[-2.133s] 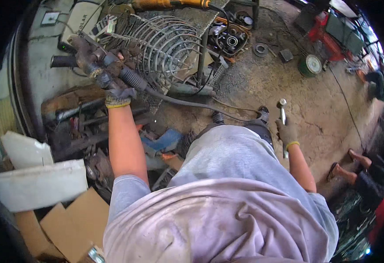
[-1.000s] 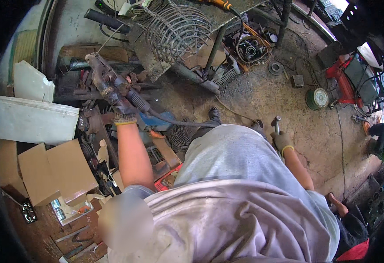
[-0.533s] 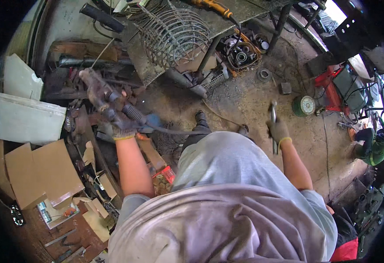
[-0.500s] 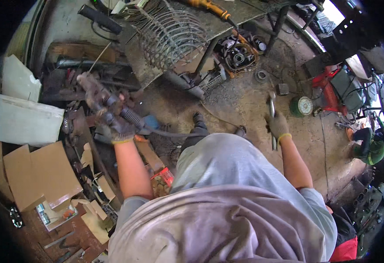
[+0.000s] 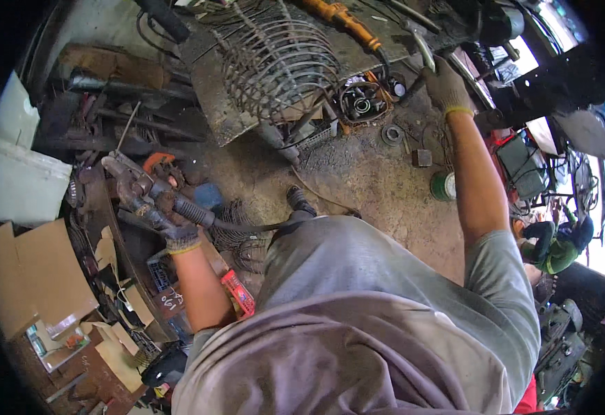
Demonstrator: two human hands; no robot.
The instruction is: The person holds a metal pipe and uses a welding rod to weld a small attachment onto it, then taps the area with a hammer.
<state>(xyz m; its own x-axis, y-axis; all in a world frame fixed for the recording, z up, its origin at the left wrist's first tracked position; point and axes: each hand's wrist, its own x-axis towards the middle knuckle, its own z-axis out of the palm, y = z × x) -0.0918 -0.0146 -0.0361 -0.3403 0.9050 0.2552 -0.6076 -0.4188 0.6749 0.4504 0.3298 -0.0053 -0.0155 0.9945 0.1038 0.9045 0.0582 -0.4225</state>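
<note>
My left hand (image 5: 181,238), in a grimy knit glove, is closed round the lower end of a greasy metal assembly (image 5: 136,194) with pipe-like branches. A ribbed black sleeve (image 5: 195,211) sits beside that hand, and a dark cable trails from it toward my lap. At the far right of the metal-topped bench my right hand (image 5: 448,86), also gloved, grips a shiny metal bar (image 5: 421,48) with a bent upper end. The bar reaches up near the bench edge; whether it touches anything there I cannot tell.
A cage of curved metal rods (image 5: 282,62) and an orange power tool (image 5: 347,24) lie on the bench (image 5: 212,104). A green-rimmed reel (image 5: 443,185) and a metal block (image 5: 421,158) stand on the floor. Cardboard (image 5: 36,277) lies left; another person (image 5: 558,249) crouches at right.
My right arm has reached forward, carrying the metal bar from above the floor up to the bench edge. My left hand has shifted slightly left and nearer with the metal assembly.
</note>
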